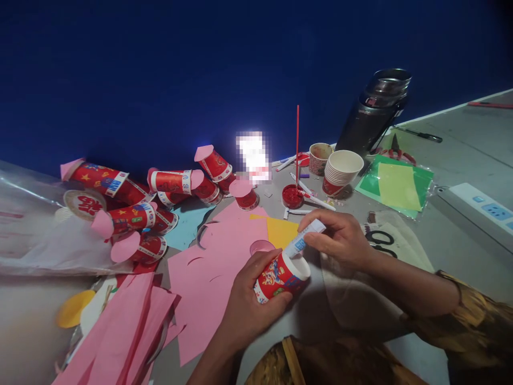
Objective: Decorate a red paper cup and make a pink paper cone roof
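My left hand (256, 294) is wrapped round a red printed paper cup (280, 278), tilted with its white bottom end up towards the right. In my right hand (340, 238) is a white glue stick with blue print (298, 243), its lower end touching the cup's rim. Beneath and left of the cup lie cut pink paper sheets (224, 251) and a yellow paper piece (280, 232). A pink paper circle (262, 246) rests just behind my left hand.
Several red cups with pink circles (128, 219) lie at the left by a clear plastic bag (32, 224). Stacked paper cups (342, 171), a red paint pot (292, 196) and a dark thermos (372, 112) stand behind. Black-handled scissors (379, 238) and a power strip (481, 203) are rightward.
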A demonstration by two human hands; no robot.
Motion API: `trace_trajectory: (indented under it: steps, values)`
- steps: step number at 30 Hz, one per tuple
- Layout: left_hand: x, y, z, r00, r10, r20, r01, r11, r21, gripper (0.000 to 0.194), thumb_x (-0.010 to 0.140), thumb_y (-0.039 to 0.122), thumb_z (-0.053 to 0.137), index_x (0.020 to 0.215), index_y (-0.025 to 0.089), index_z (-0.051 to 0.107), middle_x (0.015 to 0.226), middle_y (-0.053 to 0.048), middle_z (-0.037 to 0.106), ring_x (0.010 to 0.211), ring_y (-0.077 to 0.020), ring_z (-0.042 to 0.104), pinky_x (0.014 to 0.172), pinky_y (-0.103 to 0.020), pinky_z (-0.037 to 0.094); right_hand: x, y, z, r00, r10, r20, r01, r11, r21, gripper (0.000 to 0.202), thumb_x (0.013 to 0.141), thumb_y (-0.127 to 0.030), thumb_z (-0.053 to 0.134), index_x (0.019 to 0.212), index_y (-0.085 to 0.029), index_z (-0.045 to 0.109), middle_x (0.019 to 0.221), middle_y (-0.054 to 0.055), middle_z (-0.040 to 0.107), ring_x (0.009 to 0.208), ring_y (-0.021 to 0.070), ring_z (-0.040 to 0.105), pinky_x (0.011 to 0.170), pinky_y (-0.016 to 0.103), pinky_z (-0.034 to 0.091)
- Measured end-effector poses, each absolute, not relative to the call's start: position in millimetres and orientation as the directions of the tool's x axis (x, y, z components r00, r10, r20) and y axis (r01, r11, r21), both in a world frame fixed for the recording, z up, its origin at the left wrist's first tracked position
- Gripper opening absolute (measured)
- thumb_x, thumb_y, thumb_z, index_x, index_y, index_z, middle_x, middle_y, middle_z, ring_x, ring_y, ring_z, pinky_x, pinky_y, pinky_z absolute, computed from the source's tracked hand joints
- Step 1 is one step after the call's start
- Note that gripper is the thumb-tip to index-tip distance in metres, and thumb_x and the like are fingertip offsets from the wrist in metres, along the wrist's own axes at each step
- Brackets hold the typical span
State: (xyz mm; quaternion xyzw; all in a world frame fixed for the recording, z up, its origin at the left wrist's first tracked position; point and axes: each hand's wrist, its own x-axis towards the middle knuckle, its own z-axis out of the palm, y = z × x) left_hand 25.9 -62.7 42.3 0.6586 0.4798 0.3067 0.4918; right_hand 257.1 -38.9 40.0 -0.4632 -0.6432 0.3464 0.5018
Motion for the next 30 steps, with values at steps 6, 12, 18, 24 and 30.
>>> trace_trajectory:
  steps: [6,12,18,24,30]
  values:
    - [22.0,-64.4,36.0,0.339,0.939,-0.054,0.238,-0.03,0.971,0.057,0.068,0.019,0.079,0.124,0.025,0.074,0.119,-0.007,0.074,0.103,-0.0279,0.07,0.089,-0.038,0.059,256.9,-33.7,44.8,-0.015,0.981,0.195,0.248,0.192,-0.95,0.014,0.085,-0.031,0.066,0.081,-0.019,0.071,0.062,-0.004,0.064,0.055,0.0121,0.053,0.055,0.024,0.041]
    - [18.1,-65.8,24.6,0.236,0.967,0.096,0.351,-0.177,0.919,0.057,0.073,0.019,0.079,0.129,0.026,0.071,0.131,-0.009,0.07,0.12,-0.0322,0.067,0.105,-0.047,0.055,259.2,-30.4,46.1,0.038,0.985,0.167,0.33,0.145,-0.933,0.018,0.083,-0.034,0.067,0.074,-0.02,0.071,0.06,-0.003,0.062,0.057,0.0127,0.05,0.055,0.025,0.039]
    - [22.5,-60.6,17.2,0.235,0.853,0.466,0.515,-0.516,0.684,0.057,0.076,0.013,0.077,0.132,0.025,0.068,0.116,-0.01,0.072,0.106,-0.0275,0.07,0.093,-0.041,0.059,257.9,-29.3,43.0,-0.1,0.994,-0.053,0.143,-0.038,-0.989,0.02,0.079,-0.036,0.074,0.07,-0.019,0.068,0.053,-0.005,0.056,0.049,0.0098,0.043,0.047,0.023,0.031]
    - [8.5,-49.1,20.5,-0.197,0.975,0.101,0.284,-0.042,0.958,0.056,0.075,0.032,0.085,0.128,0.023,0.069,0.116,-0.006,0.074,0.099,-0.0249,0.071,0.089,-0.037,0.058,261.3,-22.6,39.0,-0.207,0.947,-0.246,-0.355,-0.307,-0.883,0.036,0.071,-0.049,0.084,0.082,-0.017,0.07,0.056,-0.002,0.061,0.044,0.0065,0.038,0.042,0.021,0.026]
    - [-4.7,-27.5,27.5,-0.163,0.928,-0.335,-0.502,0.214,0.838,0.053,0.06,0.043,0.097,0.101,0.018,0.074,0.095,-0.003,0.077,0.081,-0.0166,0.071,0.076,-0.027,0.059,258.5,-13.7,19.5,-0.119,0.991,-0.058,0.103,-0.045,-0.994,0.028,0.081,-0.042,0.08,0.099,-0.02,0.079,0.093,0.005,0.077,0.07,0.0156,0.062,0.063,0.03,0.048]
